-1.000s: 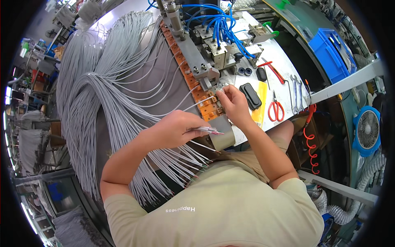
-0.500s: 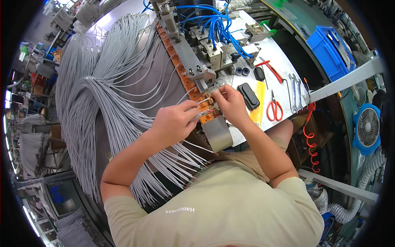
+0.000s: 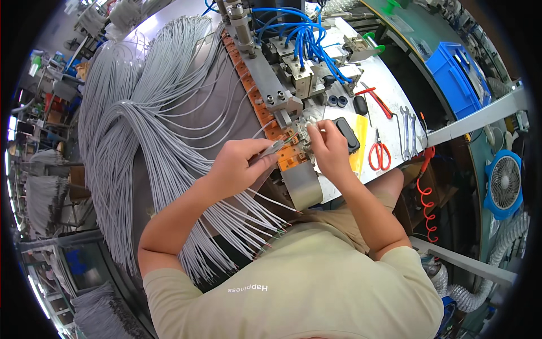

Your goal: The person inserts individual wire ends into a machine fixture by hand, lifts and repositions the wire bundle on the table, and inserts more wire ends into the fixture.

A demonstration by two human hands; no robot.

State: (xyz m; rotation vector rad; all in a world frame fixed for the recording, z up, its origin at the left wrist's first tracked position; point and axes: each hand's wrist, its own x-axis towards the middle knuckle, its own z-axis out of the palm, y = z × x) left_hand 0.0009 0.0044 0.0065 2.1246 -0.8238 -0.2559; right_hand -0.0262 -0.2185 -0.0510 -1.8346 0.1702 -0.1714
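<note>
My left hand is closed around the end of a grey cable, thumb and forefinger pinching it above the orange fixture blocks. Thin coloured wires seem to stick out of the cable tip. My right hand is just right of the blocks, its fingertips together at a heap of small pale metallic parts; whatever they grip is too small to make out. A large bundle of grey cables spreads beneath and beyond my left forearm, with several cables running to the row of orange blocks.
A metal press with blue air tubes stands just beyond my hands. On the white table lie red-handled scissors, a black case, wrenches and red-handled pliers. A blue bin and a fan are at right.
My right hand has moved slightly right, away from the orange blocks and onto the small parts. The left hand has drawn the cable end a little, tilting it upward. The view has shifted slightly.
</note>
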